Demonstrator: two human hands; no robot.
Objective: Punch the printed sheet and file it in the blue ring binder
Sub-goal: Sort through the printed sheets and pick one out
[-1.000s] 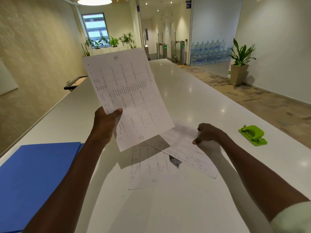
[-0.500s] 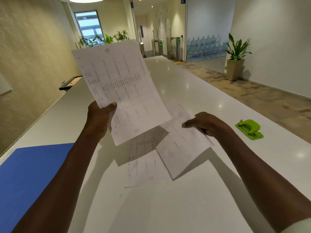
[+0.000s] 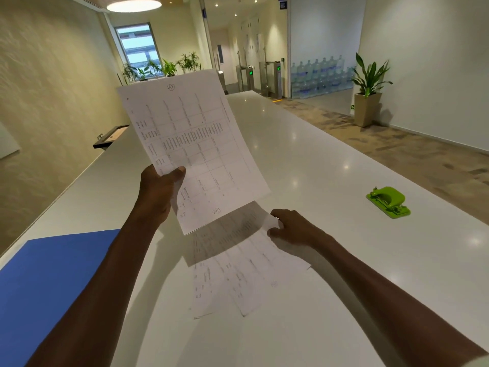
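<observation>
Under both my forearms runs the long white glossy counter (image 3: 304,160), and out past my left hand (image 3: 158,192) lies the closed flat blue ring binder (image 3: 53,282), waiting for filing. That hand pinches a white printed sheet of tables (image 3: 190,144) by its edge, raised for reading, I judge. My right hand (image 3: 293,229) grips a corner of the loose printed pages (image 3: 251,282) below, fingers curled. Beyond it sits the small green hole punch (image 3: 387,201), untouched.
</observation>
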